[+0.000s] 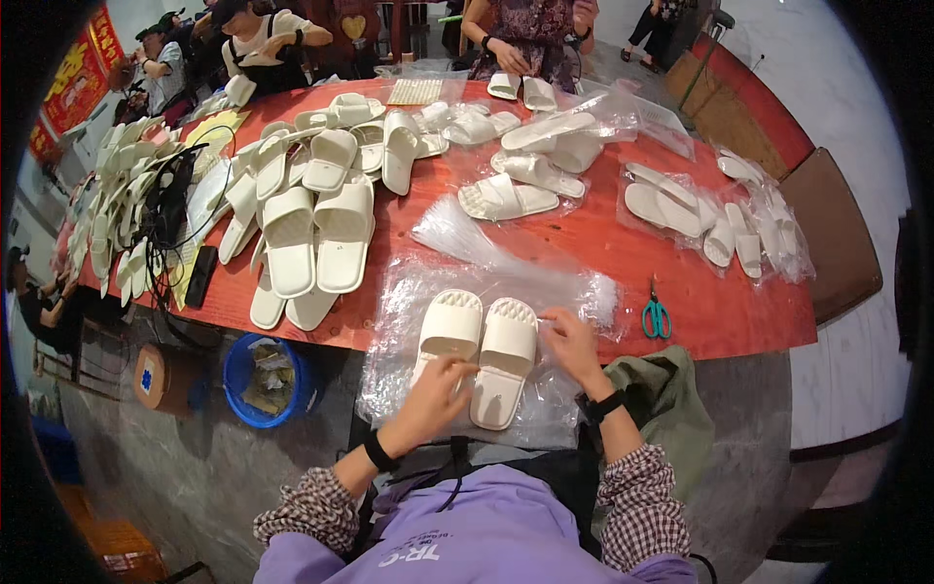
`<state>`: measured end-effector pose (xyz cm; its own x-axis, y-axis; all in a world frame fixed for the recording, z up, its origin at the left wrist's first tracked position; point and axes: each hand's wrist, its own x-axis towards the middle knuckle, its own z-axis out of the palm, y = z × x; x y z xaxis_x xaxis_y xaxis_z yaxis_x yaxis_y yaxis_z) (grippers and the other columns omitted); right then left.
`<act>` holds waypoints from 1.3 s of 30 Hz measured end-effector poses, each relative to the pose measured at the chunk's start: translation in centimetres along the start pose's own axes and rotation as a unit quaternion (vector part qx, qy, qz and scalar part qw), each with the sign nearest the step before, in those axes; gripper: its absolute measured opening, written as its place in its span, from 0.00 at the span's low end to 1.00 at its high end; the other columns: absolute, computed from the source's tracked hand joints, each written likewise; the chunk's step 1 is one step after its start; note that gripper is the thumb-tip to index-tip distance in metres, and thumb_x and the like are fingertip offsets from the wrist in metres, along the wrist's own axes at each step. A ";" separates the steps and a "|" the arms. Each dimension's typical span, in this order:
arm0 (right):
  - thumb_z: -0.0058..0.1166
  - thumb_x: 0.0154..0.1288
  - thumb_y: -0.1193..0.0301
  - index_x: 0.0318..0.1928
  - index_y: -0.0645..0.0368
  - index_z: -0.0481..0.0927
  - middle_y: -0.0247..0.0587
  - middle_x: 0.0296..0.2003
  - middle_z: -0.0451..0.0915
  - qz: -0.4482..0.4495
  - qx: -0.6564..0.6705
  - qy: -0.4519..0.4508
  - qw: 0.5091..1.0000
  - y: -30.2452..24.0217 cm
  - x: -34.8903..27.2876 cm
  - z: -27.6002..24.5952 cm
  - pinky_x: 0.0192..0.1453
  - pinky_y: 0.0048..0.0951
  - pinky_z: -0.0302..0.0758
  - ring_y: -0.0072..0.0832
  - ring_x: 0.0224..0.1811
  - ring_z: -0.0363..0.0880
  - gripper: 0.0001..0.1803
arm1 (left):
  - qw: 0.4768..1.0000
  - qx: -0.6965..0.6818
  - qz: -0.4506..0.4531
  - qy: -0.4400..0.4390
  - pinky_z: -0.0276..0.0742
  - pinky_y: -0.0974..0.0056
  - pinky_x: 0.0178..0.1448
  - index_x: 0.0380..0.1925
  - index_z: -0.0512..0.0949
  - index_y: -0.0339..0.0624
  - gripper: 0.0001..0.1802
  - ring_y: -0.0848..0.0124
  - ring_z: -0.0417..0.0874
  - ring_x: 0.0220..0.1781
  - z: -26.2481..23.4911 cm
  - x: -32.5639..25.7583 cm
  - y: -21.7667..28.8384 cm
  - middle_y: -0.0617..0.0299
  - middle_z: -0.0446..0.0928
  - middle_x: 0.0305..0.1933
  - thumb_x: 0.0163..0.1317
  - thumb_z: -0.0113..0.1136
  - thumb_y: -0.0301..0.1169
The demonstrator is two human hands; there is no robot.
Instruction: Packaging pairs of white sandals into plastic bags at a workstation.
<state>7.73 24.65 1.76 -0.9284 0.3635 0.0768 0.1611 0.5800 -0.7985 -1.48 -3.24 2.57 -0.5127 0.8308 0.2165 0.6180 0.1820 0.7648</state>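
A pair of cream slippers lies side by side on clear plastic bags in front of me, toes pointing away. My left hand (pixel 441 394) is over the heel part of the left slipper (pixel 451 324), its slightly bent fingers reaching toward the gap. Nothing shows in its grasp. Beside the toe of the right slipper (pixel 509 341) is my right hand (pixel 574 343), fingers stretched toward its outer edge; whether they touch it I cannot tell. The plastic bags (pixel 394 331) spread under the pair, and a stack of clear bags (pixel 452 232) lies just beyond.
Teal-handled scissors (pixel 656 319) lie right of my right hand. Loose slippers (pixel 289 234) heap up at the left, bagged slippers (pixel 666 202) at the right. A blue bin (pixel 233 389) stands below the red table (pixel 769 326). Across it, a person's hand (pixel 508 56) is near another pair.
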 end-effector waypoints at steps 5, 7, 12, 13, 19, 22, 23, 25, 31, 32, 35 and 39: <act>0.62 0.54 0.40 0.73 0.64 0.49 0.61 0.73 0.47 -0.084 -0.109 -0.123 0.983 4.3 -1.9 3.3 0.78 0.46 0.42 0.53 0.77 0.41 0.59 | 0.976 0.218 -0.018 -0.009 0.72 0.50 0.56 0.62 0.68 0.51 0.31 0.47 0.72 0.57 3.0 0.1 0.6 0.39 0.67 0.58 0.58 0.64 0.39; 0.63 0.48 0.36 0.74 0.66 0.44 0.60 0.74 0.43 -0.094 -0.175 -0.114 0.973 3.9 -2.3 3.6 0.79 0.46 0.39 0.51 0.78 0.36 0.67 | 0.966 0.259 -0.019 -0.005 0.73 0.51 0.51 0.60 0.70 0.50 0.30 0.50 0.73 0.52 4.7 1.1 -0.8 0.45 0.70 0.52 0.57 0.64 0.42; 0.68 0.41 0.36 0.74 0.67 0.43 0.63 0.74 0.41 -0.110 -0.192 -0.117 0.968 2.8 -3.0 3.2 0.79 0.48 0.41 0.54 0.78 0.36 0.72 | 0.964 0.262 -0.011 0.036 0.77 0.54 0.41 0.38 0.75 0.39 0.13 0.56 0.79 0.42 4.9 2.9 -2.7 0.53 0.74 0.39 0.60 0.59 0.37; 0.67 0.42 0.36 0.74 0.66 0.43 0.64 0.74 0.40 -0.107 -0.228 -0.137 0.958 2.6 -3.0 3.2 0.78 0.49 0.40 0.56 0.77 0.35 0.71 | 0.962 0.270 -0.012 0.037 0.77 0.54 0.41 0.38 0.75 0.39 0.13 0.56 0.79 0.42 3.9 2.8 -2.3 0.53 0.74 0.39 0.60 0.59 0.37; 0.66 0.41 0.34 0.74 0.62 0.47 0.65 0.73 0.41 -0.107 -0.282 -0.133 0.944 3.5 -3.3 3.3 0.77 0.53 0.43 0.57 0.77 0.38 0.69 | 0.972 0.172 -0.100 0.123 0.77 0.46 0.39 0.36 0.73 0.37 0.10 0.44 0.80 0.34 -6.1 3.8 -0.9 0.45 0.73 0.42 0.61 0.54 0.33; 0.64 0.43 0.34 0.74 0.63 0.45 0.65 0.74 0.38 -0.092 -0.282 -0.149 0.943 3.4 -3.4 2.8 0.77 0.53 0.40 0.58 0.77 0.34 0.69 | 0.952 0.198 -0.059 0.224 0.74 0.46 0.42 0.31 0.75 0.36 0.08 0.45 0.79 0.39 -14.8 8.2 -3.2 0.42 0.74 0.37 0.60 0.53 0.31; 0.64 0.43 0.34 0.74 0.63 0.46 0.65 0.74 0.38 -0.101 -0.280 -0.147 0.943 3.5 -3.3 2.9 0.77 0.53 0.39 0.58 0.77 0.34 0.69 | 0.945 0.215 -0.042 0.245 0.74 0.46 0.43 0.32 0.75 0.36 0.08 0.44 0.78 0.38 -17.9 10.1 -4.6 0.43 0.74 0.37 0.59 0.54 0.31; 0.64 0.43 0.34 0.74 0.63 0.46 0.65 0.74 0.38 -0.114 -0.279 -0.148 0.942 3.3 -3.0 3.4 0.77 0.53 0.39 0.58 0.77 0.34 0.68 | 0.939 0.257 -0.030 0.227 0.75 0.47 0.46 0.35 0.78 0.36 0.09 0.42 0.77 0.44 -24.6 12.5 -7.5 0.42 0.75 0.42 0.55 0.56 0.27; 0.64 0.43 0.34 0.74 0.63 0.46 0.65 0.74 0.38 -0.099 -0.293 -0.148 0.939 4.2 -3.6 3.4 0.77 0.53 0.39 0.58 0.77 0.34 0.69 | 0.943 0.264 -0.095 0.179 0.77 0.54 0.52 0.45 0.80 0.38 0.13 0.51 0.80 0.48 -22.8 15.6 -4.2 0.49 0.77 0.51 0.59 0.57 0.23; 0.65 0.43 0.35 0.74 0.63 0.46 0.65 0.74 0.38 -0.103 -0.284 -0.143 0.942 3.9 -3.3 3.3 0.77 0.53 0.39 0.58 0.77 0.34 0.68 | 0.964 0.221 -0.033 0.142 0.76 0.53 0.52 0.44 0.80 0.38 0.12 0.51 0.80 0.47 -20.3 15.6 -3.8 0.49 0.78 0.50 0.59 0.57 0.24; 0.67 0.43 0.37 0.74 0.63 0.46 0.65 0.74 0.37 -0.107 -0.279 -0.149 0.943 3.1 -3.2 3.2 0.77 0.53 0.39 0.58 0.77 0.34 0.68 | 0.980 0.190 0.055 -0.003 0.75 0.53 0.53 0.44 0.80 0.39 0.12 0.51 0.80 0.48 -11.1 14.4 -3.0 0.48 0.79 0.46 0.60 0.59 0.27; 0.66 0.42 0.35 0.75 0.61 0.45 0.64 0.74 0.39 -0.115 -0.281 -0.137 0.943 3.4 -2.4 3.8 0.77 0.52 0.41 0.57 0.77 0.35 0.69 | 0.975 0.166 0.059 -0.132 0.67 0.49 0.66 0.58 0.74 0.46 0.25 0.51 0.71 0.64 2.0 11.5 -4.6 0.49 0.70 0.64 0.60 0.61 0.37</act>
<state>9.29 22.99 -3.43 -0.9997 0.0232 -0.0084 0.0247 0.9434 -0.3307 -9.06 6.55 0.30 -0.2820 0.9548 0.0937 0.8451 0.2010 0.4954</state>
